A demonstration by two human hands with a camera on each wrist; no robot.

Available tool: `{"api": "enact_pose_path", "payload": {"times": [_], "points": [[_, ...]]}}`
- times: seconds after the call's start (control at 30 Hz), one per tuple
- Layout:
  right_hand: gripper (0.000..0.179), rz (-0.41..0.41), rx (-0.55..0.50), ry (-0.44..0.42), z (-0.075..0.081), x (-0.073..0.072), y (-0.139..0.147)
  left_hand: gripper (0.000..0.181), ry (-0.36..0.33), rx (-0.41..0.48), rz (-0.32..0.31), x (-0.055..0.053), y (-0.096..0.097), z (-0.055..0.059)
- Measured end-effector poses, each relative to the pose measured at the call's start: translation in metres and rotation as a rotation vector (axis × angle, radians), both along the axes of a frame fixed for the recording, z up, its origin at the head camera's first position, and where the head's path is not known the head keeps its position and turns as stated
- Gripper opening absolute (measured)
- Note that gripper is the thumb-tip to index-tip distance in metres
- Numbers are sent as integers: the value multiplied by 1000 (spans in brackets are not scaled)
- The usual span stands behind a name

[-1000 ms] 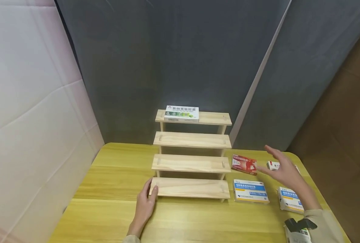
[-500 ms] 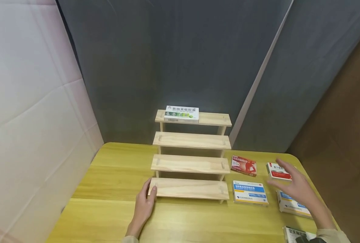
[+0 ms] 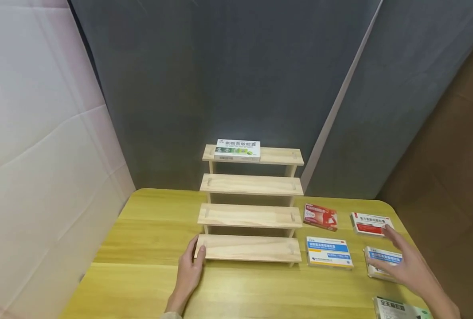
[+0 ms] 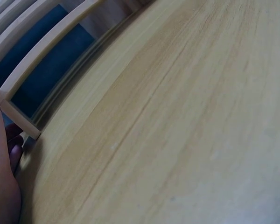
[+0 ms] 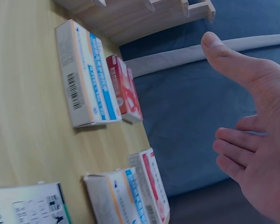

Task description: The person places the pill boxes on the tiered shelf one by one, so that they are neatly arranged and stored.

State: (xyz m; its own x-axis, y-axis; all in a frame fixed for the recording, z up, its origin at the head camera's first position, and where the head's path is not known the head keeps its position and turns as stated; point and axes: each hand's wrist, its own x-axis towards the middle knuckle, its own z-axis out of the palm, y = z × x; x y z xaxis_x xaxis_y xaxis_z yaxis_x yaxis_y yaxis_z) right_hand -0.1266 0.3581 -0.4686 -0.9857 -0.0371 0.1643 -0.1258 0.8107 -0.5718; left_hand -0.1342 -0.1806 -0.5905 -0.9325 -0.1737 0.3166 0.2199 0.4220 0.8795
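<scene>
My left hand (image 3: 187, 270) grips the left end of the lowest step of a four-tier wooden display rack (image 3: 248, 248), thumb on top and fingers along its side. The left wrist view shows the rack's end upright (image 4: 21, 120) beside my fingertips. Over the right side of the table hovers my right hand (image 3: 409, 268), empty, thumb and fingers spread apart. Below it lies a blue-and-white medicine box (image 3: 381, 255), partly covered by the hand in the head view. A red-and-white medicine box (image 3: 369, 223) lies just behind, near the fingertips.
A white-and-green medicine box (image 3: 237, 149) rests on the rack's top step, at the left. Right of the rack lie a red medicine box (image 3: 320, 217) and another blue-and-white one (image 3: 329, 251). A grey-white box (image 3: 396, 309) lies at the front right. Dark cloth (image 3: 220, 88) hangs behind the table.
My right hand has moved right and toward me, from beside the red box to over the blue-and-white box at the far right. My left hand keeps its grip on the rack.
</scene>
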Motion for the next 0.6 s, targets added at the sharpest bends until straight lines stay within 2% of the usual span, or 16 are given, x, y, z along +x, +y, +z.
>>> {"api": "enact_pose_path", "payload": {"times": [0.13, 0.33, 0.6], "points": [[111, 1, -14, -3, -7, 8, 2, 45, 0, 8, 14, 2, 3, -3], [116, -47, 57, -89, -12, 17, 4, 46, 1, 12, 17, 2, 4, -5], [119, -37, 81, -217, -26, 31, 18, 47, 6, 23, -2, -1, 0, -4]]}}
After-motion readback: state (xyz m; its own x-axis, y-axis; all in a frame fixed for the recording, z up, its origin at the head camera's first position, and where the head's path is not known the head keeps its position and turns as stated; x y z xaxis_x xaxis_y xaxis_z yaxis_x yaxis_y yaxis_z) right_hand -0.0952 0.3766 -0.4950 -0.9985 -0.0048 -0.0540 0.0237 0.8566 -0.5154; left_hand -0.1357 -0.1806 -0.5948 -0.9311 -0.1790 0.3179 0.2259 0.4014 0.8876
